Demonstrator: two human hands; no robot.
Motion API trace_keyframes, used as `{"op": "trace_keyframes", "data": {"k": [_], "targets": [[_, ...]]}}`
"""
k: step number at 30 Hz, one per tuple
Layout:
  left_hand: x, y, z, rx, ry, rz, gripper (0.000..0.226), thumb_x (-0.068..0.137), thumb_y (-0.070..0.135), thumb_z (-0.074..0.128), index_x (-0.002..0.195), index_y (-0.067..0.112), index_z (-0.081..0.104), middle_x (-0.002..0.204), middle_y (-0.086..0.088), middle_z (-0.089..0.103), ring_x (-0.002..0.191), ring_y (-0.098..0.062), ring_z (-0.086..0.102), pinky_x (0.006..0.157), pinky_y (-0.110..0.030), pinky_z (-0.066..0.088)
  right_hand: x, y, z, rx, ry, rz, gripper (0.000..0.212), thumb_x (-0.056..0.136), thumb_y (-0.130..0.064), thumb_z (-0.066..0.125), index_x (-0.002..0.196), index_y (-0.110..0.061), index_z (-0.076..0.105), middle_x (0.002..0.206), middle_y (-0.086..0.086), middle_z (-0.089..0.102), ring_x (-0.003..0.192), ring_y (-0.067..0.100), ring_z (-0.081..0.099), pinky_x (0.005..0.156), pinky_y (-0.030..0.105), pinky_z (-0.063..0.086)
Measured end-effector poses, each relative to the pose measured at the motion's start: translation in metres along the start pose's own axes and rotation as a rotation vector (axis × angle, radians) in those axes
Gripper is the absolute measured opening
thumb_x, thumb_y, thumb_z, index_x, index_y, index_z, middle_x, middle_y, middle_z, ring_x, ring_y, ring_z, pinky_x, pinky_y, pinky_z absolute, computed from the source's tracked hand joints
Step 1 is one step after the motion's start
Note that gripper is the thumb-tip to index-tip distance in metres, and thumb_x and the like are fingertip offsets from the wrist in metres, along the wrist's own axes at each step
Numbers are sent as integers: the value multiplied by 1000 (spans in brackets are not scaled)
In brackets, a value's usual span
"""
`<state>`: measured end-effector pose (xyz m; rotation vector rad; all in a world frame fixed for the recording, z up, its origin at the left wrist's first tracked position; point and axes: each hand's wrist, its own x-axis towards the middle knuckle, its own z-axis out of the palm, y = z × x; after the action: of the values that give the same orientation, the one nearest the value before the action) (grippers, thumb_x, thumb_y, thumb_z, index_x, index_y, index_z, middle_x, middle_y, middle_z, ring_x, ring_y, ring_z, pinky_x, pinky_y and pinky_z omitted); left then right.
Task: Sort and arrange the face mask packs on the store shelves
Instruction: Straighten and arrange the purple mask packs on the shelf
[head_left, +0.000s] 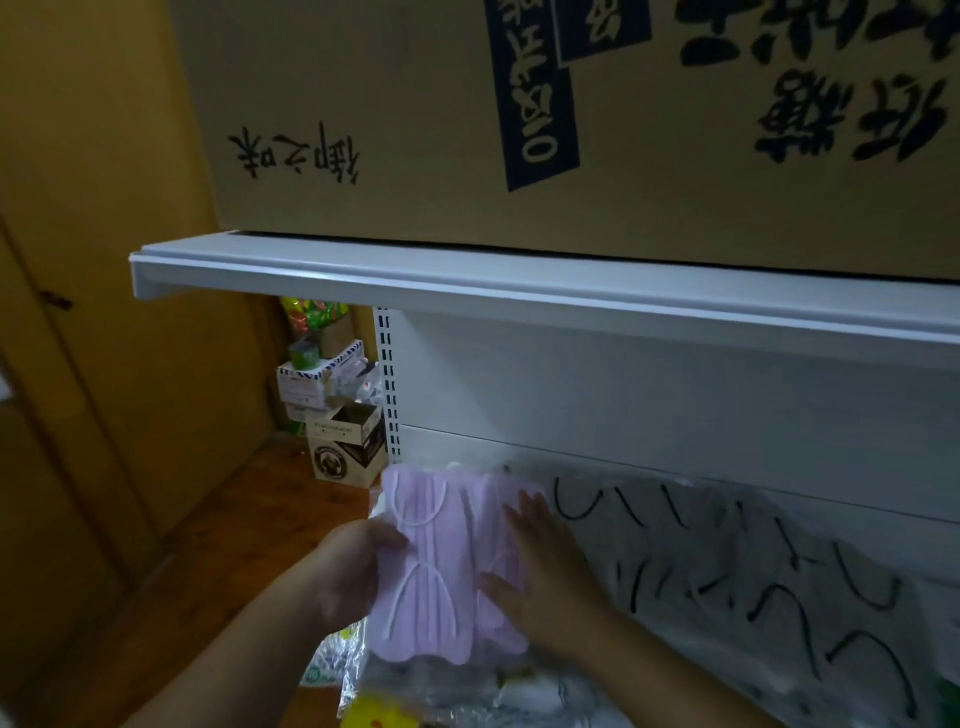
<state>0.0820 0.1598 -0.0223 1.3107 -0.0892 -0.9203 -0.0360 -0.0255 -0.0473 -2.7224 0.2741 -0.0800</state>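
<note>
Both forearms reach forward; the left hand (347, 566) curls its fingers in a grip, the right hand (545, 574) lies flat, fingers straight.

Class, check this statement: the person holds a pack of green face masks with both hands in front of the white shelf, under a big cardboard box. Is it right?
Not quite. The pack of face masks is pink, not green, as the head view shows. The rest holds: the left hand and the right hand both hold it in front of the white shelf, under the big cardboard box.
</note>
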Motion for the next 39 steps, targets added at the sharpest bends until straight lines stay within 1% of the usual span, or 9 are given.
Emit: {"op": "trace_keyframes", "data": {"k": [4,11,17,20,23,26,29,33,39], "targets": [[-3,-2,-15,-31,16,0,33,83,3,44,112,11,56,85,-18,74,76,-35,72,64,-41,55,0,5,10,-78,-189,87,101,83,-76,36,152,-19,-10,159,1,-20,146,19,-18,117,45,-3],[-6,-6,-28,-56,77,-17,36,82,8,48,117,10,56,91,-21,73,84,-40,71,68,-46,56,5,8,13,-47,-98,44,79,92,-62,37,153,-21,9,162,-3,1,148,14,3,119,36,7],[-7,-4,-27,-94,79,-26,27,92,27,47,113,12,56,89,-22,73,80,-39,72,64,-46,57,2,-5,-12,292,132,82,41,97,-49,40,135,-33,46,129,-7,58,108,8,58,93,27,48],[-7,-2,-24,-141,49,-23,37,94,39,45,112,9,58,88,-22,73,79,-38,72,63,-45,57,-1,-37,-15,397,181,-73,43,96,-51,42,138,-40,39,127,-24,49,109,-4,49,85,10,42],[-8,-4,-19,-209,-64,-8,58,91,51,43,114,4,69,103,-23,70,91,-37,70,72,-43,57,3,-70,2,237,15,-294,61,94,-55,40,148,-34,20,155,-15,22,141,3,18,113,24,20],[-13,-5,-19,-223,-77,-29,65,87,61,45,115,7,70,121,-26,63,111,-40,62,86,-47,53,6,-81,16,36,-120,-338,83,91,-61,41,153,-25,-2,159,-13,-15,139,1,-24,115,29,-10],[-17,-8,-24,-176,-41,-28,51,87,42,54,118,3,67,119,-28,63,109,-42,63,89,-47,53,7,-84,22,24,-126,-356,91,88,-64,44,153,-23,-5,157,-12,-21,133,1,-32,114,29,-13],[-20,-8,-32,-130,11,0,37,80,9,56,115,-1,64,100,-28,69,84,-41,70,63,-41,58,7,-80,23,65,-101,-325,93,83,-72,40,153,-28,-3,148,-19,-31,133,2,-36,113,29,-14],[-25,-5,-53,-82,87,-1,43,76,6,60,118,11,54,97,-25,71,87,-43,70,67,-48,57,6,-21,7,-139,-159,-52,95,85,-71,39,151,-27,-12,150,-5,-35,137,16,-36,116,45,-14]]}}
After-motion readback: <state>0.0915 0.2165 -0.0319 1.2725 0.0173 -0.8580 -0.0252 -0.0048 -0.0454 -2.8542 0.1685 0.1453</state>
